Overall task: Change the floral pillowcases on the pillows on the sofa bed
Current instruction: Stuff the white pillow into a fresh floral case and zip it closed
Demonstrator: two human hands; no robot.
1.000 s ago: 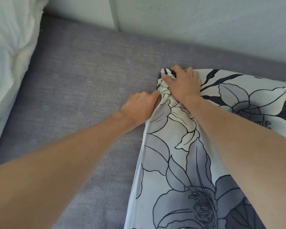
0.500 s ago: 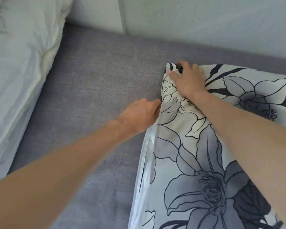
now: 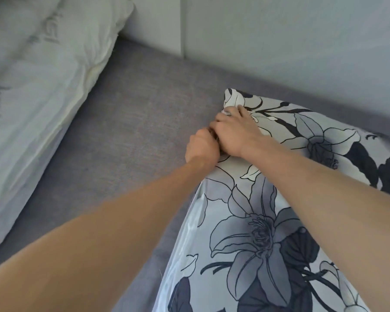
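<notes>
We have both hands bunched at the far left corner of the floral pillowcase [image 3: 263, 221], which covers a pillow lying on the grey sofa bed [image 3: 133, 131]. The left hand [image 3: 202, 149] is curled into a fist at the case's left edge, its grip apparently closed on fabric there, though the fingertips are hidden. The right hand [image 3: 234, 134] lies on top of the corner, touching the left, fingers bent and pressing or pinching the cloth; we cannot tell how much it actually holds. From this corner the pillow's long axis runs back toward us and to the right, under the right forearm, so most of the case lies nearer than the grip. A bare white pillow [image 3: 32, 86] sits well apart to the left, with open sofa between. The wall [image 3: 279, 41] stands just behind the corner, so we judge there is little room to pull away from us.
</notes>
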